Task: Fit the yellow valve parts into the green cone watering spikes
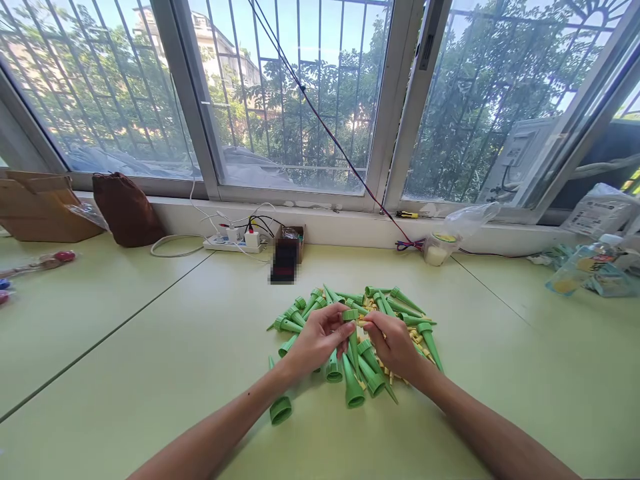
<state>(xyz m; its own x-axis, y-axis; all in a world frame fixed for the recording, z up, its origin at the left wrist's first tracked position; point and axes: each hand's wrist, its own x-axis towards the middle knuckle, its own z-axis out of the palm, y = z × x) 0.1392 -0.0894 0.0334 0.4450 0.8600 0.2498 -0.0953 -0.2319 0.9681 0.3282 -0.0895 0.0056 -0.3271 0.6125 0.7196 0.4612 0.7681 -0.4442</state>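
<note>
Green plastic spike, cap up over the pile on the desk, sits gripped in the left hand, right hand pinching a yellow piece at its side, which could slip into the pile if pushed off-angle.

Bright daylight pours through the windows along the top — the sky pale. The bench takes it evenly, shadows soft. Wide-angle distortion splays the window frames at the upper corners. Detail between the fingers seems soft — a patch left of centre is pixelated.
</note>
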